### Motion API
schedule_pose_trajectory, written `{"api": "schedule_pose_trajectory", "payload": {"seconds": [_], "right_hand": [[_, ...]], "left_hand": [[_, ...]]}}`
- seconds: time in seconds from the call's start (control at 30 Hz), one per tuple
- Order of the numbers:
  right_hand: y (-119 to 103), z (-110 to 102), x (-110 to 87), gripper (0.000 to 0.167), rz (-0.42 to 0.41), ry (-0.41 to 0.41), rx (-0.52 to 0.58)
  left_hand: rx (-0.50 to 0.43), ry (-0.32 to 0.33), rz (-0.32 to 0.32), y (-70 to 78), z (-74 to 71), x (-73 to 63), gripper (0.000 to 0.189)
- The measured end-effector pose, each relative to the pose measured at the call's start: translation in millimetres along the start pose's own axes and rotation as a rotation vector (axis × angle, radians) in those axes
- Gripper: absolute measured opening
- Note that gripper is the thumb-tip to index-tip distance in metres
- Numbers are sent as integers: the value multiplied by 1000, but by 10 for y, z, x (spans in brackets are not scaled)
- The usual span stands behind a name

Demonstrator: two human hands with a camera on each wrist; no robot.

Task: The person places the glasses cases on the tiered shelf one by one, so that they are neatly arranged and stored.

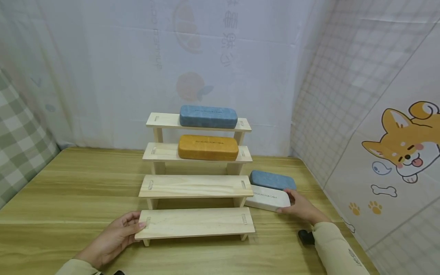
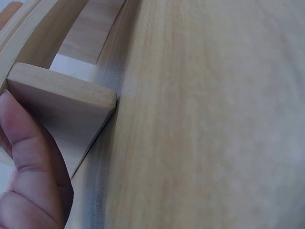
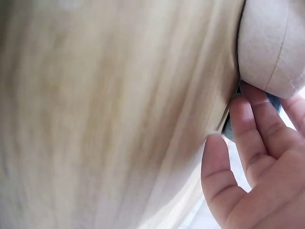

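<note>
A four-step wooden display stand [image 1: 196, 223] stands on the table. My left hand [image 1: 118, 235] grips the left end of its lowest step, thumb on top. In the left wrist view, that hand [image 2: 31, 162] lies against the stand's side support [image 2: 62, 86]. To the right of the stand, a white glasses case [image 1: 268, 198] lies on the table, its left end behind the steps. My right hand [image 1: 299, 208] holds the case's right end between thumb and fingers. The right wrist view shows its fingertips [image 3: 243, 112] at the end of the white case [image 3: 271, 47].
Just behind the white case lies a blue glasses case [image 1: 273, 179]. Another blue case [image 1: 207, 116] rests on the top step, with a mustard-yellow case [image 1: 207, 148] one step below. A curtain [image 1: 113, 76] hangs behind the wooden table [image 1: 68, 187], and a printed sheet [image 1: 364, 114] borders its right side.
</note>
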State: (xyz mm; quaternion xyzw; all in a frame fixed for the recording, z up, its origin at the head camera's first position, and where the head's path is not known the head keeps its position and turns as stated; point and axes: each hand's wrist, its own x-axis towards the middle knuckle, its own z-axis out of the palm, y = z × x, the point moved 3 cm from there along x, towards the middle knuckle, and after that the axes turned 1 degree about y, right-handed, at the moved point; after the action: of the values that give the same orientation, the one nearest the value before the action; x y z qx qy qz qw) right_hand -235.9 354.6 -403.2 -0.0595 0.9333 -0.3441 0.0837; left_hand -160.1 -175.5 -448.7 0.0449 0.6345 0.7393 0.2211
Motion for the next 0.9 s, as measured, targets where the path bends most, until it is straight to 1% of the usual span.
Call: {"api": "schedule_pose_trajectory", "payload": {"seconds": [0.17, 0.27, 0.53, 0.77, 0.9], "right_hand": [[-19, 9, 11, 85, -13, 16, 8], [-10, 17, 18, 83, 6, 25, 6], [-27, 11, 1, 84, 24, 39, 14], [5, 12, -28, 86, 62, 94, 20], [3, -2, -52, 89, 50, 115, 7]], "left_hand": [[12, 1, -9, 10, 2, -6, 67], [13, -1, -14, 15, 2, -9, 67], [6, 0, -11, 17, 7, -10, 65], [0, -4, -3, 16, 5, -13, 61], [-4, -1, -4, 12, 4, -12, 59]]}}
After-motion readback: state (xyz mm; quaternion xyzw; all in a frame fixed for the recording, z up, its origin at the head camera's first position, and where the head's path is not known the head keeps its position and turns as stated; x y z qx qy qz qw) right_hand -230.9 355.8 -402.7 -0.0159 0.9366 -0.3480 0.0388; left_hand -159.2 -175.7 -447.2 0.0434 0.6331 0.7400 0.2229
